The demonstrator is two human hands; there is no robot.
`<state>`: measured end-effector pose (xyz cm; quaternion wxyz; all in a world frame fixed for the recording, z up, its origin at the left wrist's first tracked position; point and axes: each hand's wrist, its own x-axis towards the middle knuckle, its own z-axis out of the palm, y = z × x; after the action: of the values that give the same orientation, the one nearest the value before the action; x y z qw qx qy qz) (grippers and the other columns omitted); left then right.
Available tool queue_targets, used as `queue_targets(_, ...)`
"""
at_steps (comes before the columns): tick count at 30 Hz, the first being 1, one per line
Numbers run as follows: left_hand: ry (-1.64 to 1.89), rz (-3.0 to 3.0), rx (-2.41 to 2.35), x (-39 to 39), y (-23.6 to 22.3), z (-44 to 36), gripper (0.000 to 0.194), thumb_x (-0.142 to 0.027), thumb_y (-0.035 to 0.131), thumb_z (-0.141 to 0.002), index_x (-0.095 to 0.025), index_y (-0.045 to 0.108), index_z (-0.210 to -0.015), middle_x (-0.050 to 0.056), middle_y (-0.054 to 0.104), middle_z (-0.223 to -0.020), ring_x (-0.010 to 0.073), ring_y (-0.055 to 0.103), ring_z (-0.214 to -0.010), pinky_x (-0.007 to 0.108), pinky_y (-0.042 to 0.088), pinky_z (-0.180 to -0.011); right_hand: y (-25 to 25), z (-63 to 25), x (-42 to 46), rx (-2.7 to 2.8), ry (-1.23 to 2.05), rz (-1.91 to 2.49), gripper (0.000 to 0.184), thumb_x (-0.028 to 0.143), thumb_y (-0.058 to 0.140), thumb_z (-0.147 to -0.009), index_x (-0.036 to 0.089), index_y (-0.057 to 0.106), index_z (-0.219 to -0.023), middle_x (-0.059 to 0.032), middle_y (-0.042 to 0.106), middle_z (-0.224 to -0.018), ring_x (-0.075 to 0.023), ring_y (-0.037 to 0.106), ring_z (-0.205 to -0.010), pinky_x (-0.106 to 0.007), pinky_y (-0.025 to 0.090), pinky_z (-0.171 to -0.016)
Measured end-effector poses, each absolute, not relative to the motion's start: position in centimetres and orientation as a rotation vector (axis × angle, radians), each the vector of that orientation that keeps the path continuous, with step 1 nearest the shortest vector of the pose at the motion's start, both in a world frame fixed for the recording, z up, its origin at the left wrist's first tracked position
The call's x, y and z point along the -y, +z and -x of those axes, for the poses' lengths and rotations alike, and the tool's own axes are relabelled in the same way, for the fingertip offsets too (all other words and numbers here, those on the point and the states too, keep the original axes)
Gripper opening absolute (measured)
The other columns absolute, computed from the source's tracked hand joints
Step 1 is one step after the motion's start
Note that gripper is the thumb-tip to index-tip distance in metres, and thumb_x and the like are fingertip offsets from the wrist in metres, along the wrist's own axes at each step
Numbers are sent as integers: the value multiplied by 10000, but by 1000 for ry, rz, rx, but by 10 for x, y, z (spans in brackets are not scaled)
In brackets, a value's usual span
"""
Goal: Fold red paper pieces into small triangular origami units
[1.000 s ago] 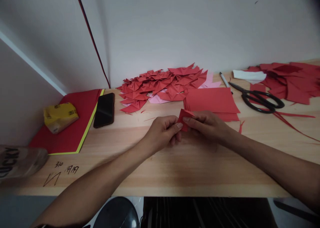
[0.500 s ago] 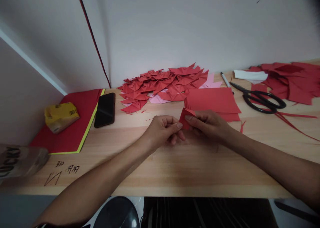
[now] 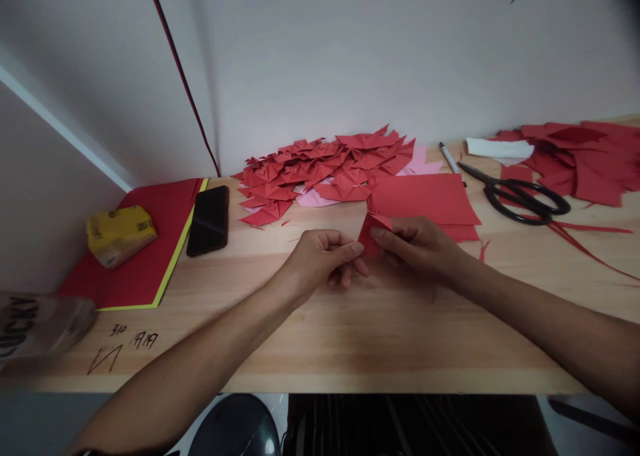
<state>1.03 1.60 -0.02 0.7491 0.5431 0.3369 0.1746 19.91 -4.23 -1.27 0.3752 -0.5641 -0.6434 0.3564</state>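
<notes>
Between my two hands is a small folded piece of red paper (image 3: 371, 235), held just above the table. My right hand (image 3: 413, 243) grips it from the right, thumb pressed on its face. At its lower left edge my left hand (image 3: 333, 256) pinches with thumb and forefinger, the other fingers curled underneath. Right behind the hands lies a stack of red paper sheets (image 3: 425, 199). A heap of folded red paper pieces (image 3: 310, 169) rests against the wall, with some pink paper (image 3: 316, 197) showing under it.
Black-handled scissors (image 3: 525, 201), a marker (image 3: 449, 157) and a pile of red paper (image 3: 590, 159) lie to the right. Leftward are a phone (image 3: 209, 221), a yellow packet (image 3: 121, 235) on red sheets (image 3: 145, 279), and a plastic bottle (image 3: 45, 326) at the table's left edge.
Hardly anything differs. The view has shifted very slightly, and both hands keep their hold on the folded red paper in nearly the same spot.
</notes>
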Motion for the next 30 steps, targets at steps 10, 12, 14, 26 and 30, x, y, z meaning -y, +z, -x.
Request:
queue_targets(10, 354, -1065, -705, -18, -1, -9, 152, -229, 663, -787, -88, 619, -753, 100, 737, -769, 35, 491, -402, 164, 284, -372, -9, -199, 42, 1678, 828, 1475, 443, 465, 491, -919, 211, 451, -558, 30, 444, -478, -97, 373, -440, -262, 265, -448)
queue_targets(12, 351, -1053, -705, -19, -1, -9, 147, -219, 656, -780, -86, 613, -735, 104, 738, -766, 31, 482, -394, 163, 273, -367, -7, -198, 43, 1682, 817, 1483, 441, 455, 478, -920, 211, 446, -555, 32, 437, -477, -96, 374, -442, -257, 271, -449)
queue_targets(14, 351, -1043, -706, -18, -2, -10, 126, -200, 639, -775, -88, 607, -726, 99, 735, -746, 32, 480, -388, 163, 271, -363, -6, -197, 43, 1691, 803, 1494, 430, 442, 466, -919, 210, 448, -557, 32, 441, -481, -96, 382, -444, -252, 276, -448)
queue_targets(26, 356, -1074, -743, -16, 0, -11, 111, -138, 574, -797, -107, 566, -690, 35, 685, -633, 37, 501, -364, 144, 306, -350, -9, -196, 44, 1713, 762, 1459, 428, 441, 486, -913, 218, 432, -552, 32, 439, -479, -102, 384, -441, -250, 275, -438)
queue_targets(30, 344, -1053, -748, -16, 0, -11, 108, -169, 609, -814, -96, 585, -738, 54, 698, -673, 50, 535, -388, 148, 346, -359, -7, -196, 43, 1706, 722, 1465, 420, 423, 501, -908, 220, 430, -546, 27, 434, -485, -103, 384, -443, -256, 274, -434)
